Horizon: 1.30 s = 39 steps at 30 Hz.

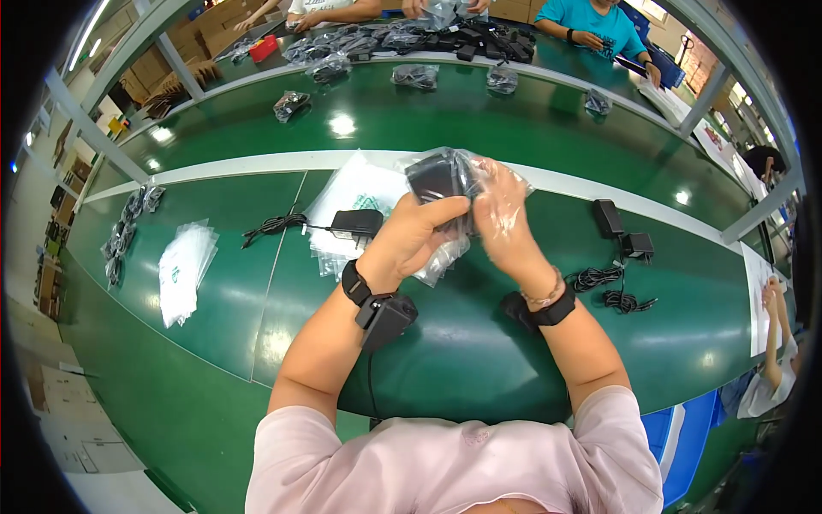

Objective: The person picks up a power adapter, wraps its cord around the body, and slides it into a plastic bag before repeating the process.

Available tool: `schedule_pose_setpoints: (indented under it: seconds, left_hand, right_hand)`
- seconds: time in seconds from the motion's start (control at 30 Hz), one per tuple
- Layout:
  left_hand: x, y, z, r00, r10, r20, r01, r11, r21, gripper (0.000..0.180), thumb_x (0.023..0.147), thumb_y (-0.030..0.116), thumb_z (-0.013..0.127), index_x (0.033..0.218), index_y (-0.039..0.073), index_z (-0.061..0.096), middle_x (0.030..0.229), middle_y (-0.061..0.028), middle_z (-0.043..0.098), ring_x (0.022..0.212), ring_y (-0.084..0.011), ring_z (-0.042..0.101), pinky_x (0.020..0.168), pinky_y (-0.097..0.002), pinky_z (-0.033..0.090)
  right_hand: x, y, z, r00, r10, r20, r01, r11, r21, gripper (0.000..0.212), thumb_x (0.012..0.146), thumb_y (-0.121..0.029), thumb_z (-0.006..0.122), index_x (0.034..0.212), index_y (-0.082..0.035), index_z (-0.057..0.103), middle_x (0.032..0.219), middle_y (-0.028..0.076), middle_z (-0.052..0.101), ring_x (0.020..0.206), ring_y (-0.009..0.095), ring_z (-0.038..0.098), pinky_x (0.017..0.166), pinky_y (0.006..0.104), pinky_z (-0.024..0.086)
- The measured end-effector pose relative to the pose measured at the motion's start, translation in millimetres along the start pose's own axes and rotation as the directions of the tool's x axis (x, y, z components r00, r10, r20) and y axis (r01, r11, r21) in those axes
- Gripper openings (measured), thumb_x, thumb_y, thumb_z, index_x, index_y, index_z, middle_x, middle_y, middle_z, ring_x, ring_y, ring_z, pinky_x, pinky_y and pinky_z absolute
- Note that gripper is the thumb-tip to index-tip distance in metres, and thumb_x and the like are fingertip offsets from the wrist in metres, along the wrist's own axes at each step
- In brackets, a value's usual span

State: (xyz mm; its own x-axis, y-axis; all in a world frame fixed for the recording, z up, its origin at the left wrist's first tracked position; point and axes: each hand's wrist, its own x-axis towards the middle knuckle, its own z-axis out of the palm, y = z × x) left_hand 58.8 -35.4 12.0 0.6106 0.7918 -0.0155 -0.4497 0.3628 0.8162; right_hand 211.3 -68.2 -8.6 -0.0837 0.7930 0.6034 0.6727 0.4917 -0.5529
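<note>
In front of me, a black power adapter (438,176) sits inside a clear plastic bag (467,160). My left hand (413,233) grips it from the left, thumb across the lower part of the adapter. From the right, my right hand (507,210) has its fingers closed on the bag's plastic. Below and left of the bag lies a stack of clear bags (347,187), with another black adapter (358,224) and its coiled cable (272,225) on and beside it. To the right rest two adapters, one upper (607,218) and one lower (638,247), with bundled cables (595,278).
At the left are more flat bags (182,270) and a row of bagged adapters (127,231). Beyond a white rail (591,193), a green belt (240,128) carries several bagged adapters (415,76). Co-workers stand behind a large pile of adapters (484,38) and a red box (264,48).
</note>
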Motion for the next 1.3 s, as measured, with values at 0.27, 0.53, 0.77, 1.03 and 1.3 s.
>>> schedule_pose_setpoints:
  seconds: [0.27, 0.53, 0.77, 1.03, 1.3]
  left_hand:
    - [6, -11, -10, 0.995, 0.094, -0.042, -0.096, 0.994, -0.047, 0.023, 0.08, 0.003, 0.054, 0.102, 0.001, 0.057, 0.096, -0.0059, 0.061, 0.091, -0.017, 0.058, 0.081, -0.0321, 0.047]
    - [6, -13, -8, 0.978, 0.165, -0.13, -0.192, 0.954, -0.232, 0.022, 0.082, 0.007, 0.052, 0.101, -0.003, 0.056, 0.099, -0.0115, 0.061, 0.093, -0.0228, 0.058, 0.087, -0.0369, 0.045]
    - [1, -14, -7, 0.993, 0.112, -0.036, -0.118, 0.958, -0.263, 0.024, 0.082, 0.008, 0.053, 0.104, -0.002, 0.055, 0.101, -0.0114, 0.06, 0.095, -0.0234, 0.057, 0.088, -0.0374, 0.044]
    - [2, -11, 0, 0.995, 0.085, -0.05, -0.096, 0.947, -0.307, 0.021, 0.081, 0.004, 0.054, 0.101, -0.002, 0.056, 0.096, -0.009, 0.06, 0.089, -0.0203, 0.058, 0.084, -0.035, 0.046]
    - [0, 2, -9, 0.989, 0.093, -0.118, -0.131, 0.922, -0.364, 0.019, 0.08, 0.002, 0.055, 0.099, -0.001, 0.056, 0.094, -0.009, 0.06, 0.086, -0.0202, 0.059, 0.082, -0.0347, 0.047]
  right_hand:
    - [5, 0, 0, 0.993, -0.109, 0.036, 0.108, 0.994, 0.034, 0.06, 0.09, -0.039, 0.043, 0.131, 0.004, 0.033, 0.131, 0.017, 0.038, 0.121, 0.031, 0.035, 0.102, 0.0368, 0.025]
    - [8, -6, -13, 0.961, 0.243, 0.133, -0.235, 0.465, 0.854, 0.055, 0.087, -0.019, 0.055, 0.132, 0.003, 0.032, 0.132, 0.013, 0.04, 0.12, 0.025, 0.042, 0.102, 0.0348, 0.029]
    - [3, -17, -3, 0.984, 0.16, -0.081, -0.006, 0.482, 0.876, 0.055, 0.088, -0.007, 0.05, 0.136, 0.0, 0.023, 0.135, 0.017, 0.035, 0.126, 0.026, 0.035, 0.103, 0.0354, 0.027]
    - [4, -2, 1, 0.993, -0.1, -0.056, 0.11, 0.684, 0.721, 0.056, 0.089, 0.0, 0.037, 0.139, -0.004, 0.012, 0.139, 0.019, 0.028, 0.129, 0.024, 0.031, 0.102, 0.0326, 0.026]
    - [8, -11, -16, 0.994, 0.102, -0.04, -0.04, 0.678, 0.734, 0.062, 0.091, -0.011, 0.044, 0.14, -0.007, 0.007, 0.14, 0.017, 0.027, 0.128, 0.027, 0.031, 0.103, 0.0371, 0.025]
